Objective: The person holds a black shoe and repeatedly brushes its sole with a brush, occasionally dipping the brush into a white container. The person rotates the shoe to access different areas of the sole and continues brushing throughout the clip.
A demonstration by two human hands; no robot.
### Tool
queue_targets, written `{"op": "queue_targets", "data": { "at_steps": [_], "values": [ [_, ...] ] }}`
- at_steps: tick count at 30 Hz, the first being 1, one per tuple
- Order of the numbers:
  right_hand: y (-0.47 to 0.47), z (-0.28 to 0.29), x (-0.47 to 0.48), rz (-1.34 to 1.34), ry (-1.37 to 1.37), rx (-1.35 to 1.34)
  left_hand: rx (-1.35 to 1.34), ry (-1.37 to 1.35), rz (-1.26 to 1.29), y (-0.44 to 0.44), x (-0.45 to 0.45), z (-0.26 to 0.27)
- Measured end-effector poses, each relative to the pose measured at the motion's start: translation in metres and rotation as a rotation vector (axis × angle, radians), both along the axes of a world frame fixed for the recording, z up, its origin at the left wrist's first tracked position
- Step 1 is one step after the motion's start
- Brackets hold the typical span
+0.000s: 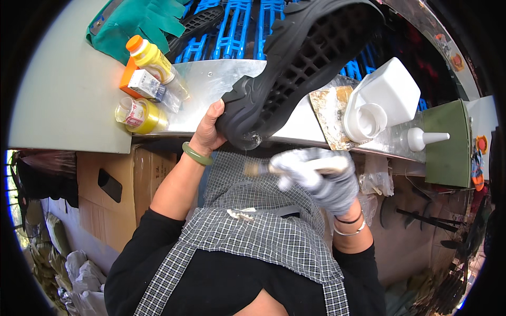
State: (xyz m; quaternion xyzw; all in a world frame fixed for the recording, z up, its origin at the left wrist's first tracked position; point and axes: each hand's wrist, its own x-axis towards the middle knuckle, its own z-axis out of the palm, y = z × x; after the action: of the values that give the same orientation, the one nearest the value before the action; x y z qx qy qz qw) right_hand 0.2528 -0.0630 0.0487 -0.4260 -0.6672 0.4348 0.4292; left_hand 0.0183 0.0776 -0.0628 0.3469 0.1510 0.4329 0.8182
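A black shoe sole (290,67) with a gridded hollow inside is held up by my left hand (209,126), whose thumb presses on its near end. Wet, shiny residue shows at that end. My right hand (316,173), in a grey and white knit glove, is closed around the light handle of a small brush (257,169). Hand and brush are motion-blurred. The bristles point left, just below the sole and apart from it.
A metal ledge (193,114) carries a yellow bottle (152,55), small boxes, rolls of tape (148,116) and a white plastic container (367,122). Behind is a blue conveyor (233,31) with another sole (201,21). A phone (110,185) lies on a cardboard box (99,213).
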Motion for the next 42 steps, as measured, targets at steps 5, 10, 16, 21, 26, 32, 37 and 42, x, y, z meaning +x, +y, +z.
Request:
{"op": "queue_targets", "data": {
  "at_steps": [5, 10, 16, 21, 26, 32, 37, 42],
  "values": [
    [0.007, 0.009, -0.019, -0.289, 0.195, 0.061, -0.075, -0.105, 0.076, 0.003, 0.008, -0.004],
    [0.007, 0.004, -0.007, -0.421, 0.722, -0.06, -0.443, -0.422, -0.108, -0.008, 0.021, -0.002],
    [0.055, -0.007, -0.007, -0.768, -0.473, 0.578, -0.443, -0.425, -0.162, -0.029, 0.037, -0.012],
    [0.023, 0.015, -0.032, -0.317, 0.722, 0.065, -0.675, -0.529, -0.135, -0.022, 0.025, -0.003],
    [0.014, -0.009, -0.021, -0.431, -0.184, 0.419, -0.387, -0.467, -0.157, -0.016, 0.027, -0.007],
    [0.004, -0.004, -0.003, -0.42, 0.215, -0.057, -0.121, -0.074, -0.052, -0.003, 0.0, 0.003],
    [-0.004, 0.027, -0.007, -0.052, -0.072, 0.137, 0.054, 0.133, -0.08, -0.008, -0.007, 0.021],
    [-0.004, 0.059, 0.037, -0.243, 1.133, 0.067, -0.094, 0.019, -0.09, -0.019, 0.004, 0.017]
  ]
}}
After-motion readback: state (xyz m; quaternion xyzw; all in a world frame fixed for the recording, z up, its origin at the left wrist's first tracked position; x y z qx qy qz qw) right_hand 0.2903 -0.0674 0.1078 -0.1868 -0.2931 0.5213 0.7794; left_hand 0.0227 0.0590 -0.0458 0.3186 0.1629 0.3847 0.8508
